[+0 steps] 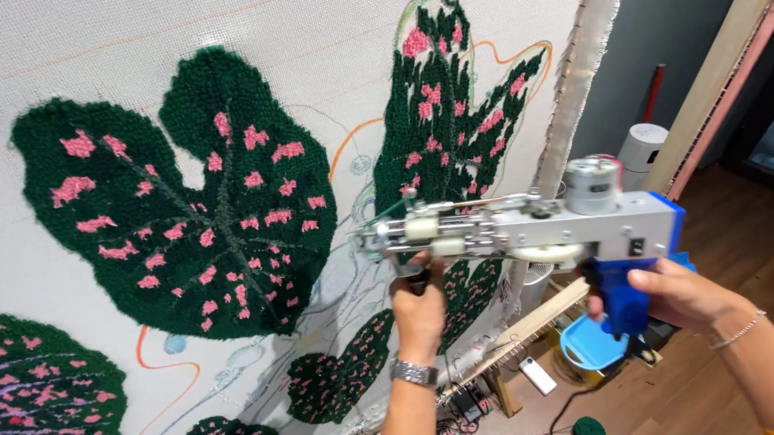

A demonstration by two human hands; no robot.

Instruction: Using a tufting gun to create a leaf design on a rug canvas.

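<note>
Two hands clench the tufting gun, left hand on front grip, right hand on blue handle; tilting off the cloth risks snagged loops.

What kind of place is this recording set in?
Probably a rug-tufting studio or home workshop. A stretched white backing cloth carries tufted green-and-pink leaves, both hands hold a tufting gun, and a ball of green yarn lies on the wooden floor.

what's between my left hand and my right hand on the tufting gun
In the head view, the tufting gun's silver metal body spans the gap between left hand and right hand.
</note>
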